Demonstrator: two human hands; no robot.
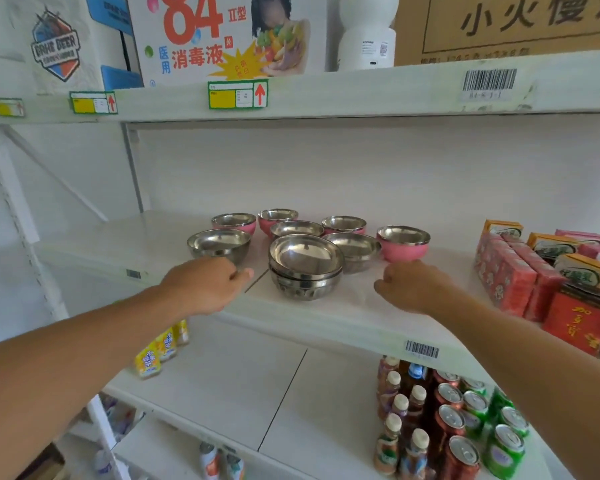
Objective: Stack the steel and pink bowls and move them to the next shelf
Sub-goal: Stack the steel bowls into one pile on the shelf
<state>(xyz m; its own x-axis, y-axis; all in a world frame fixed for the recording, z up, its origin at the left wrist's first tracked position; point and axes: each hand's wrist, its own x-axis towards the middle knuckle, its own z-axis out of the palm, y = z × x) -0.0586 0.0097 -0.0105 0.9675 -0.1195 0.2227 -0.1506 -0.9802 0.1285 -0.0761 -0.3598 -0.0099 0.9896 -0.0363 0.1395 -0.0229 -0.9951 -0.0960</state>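
Note:
Several steel and pink bowls stand on the middle shelf (326, 317). A stack of steel bowls (305, 268) sits at the front centre. A single steel bowl (219, 244) stands to its left, another steel bowl (355, 249) to its right. A pink bowl (403, 244) is at the right, with more pink bowls (234, 222) behind. My left hand (205, 284) hovers just in front of the left steel bowl, fingers curled and holding nothing. My right hand (413, 287) is below the right pink bowl, fingers curled and holding nothing.
Red and orange drink cartons (534, 271) fill the shelf's right end. The left shelf section (94, 244) lies beyond a seam. Below, cans and bottles (447, 420) stand at the right, yellow bottles (160, 351) at the left. Boxes (222, 36) sit on the top shelf.

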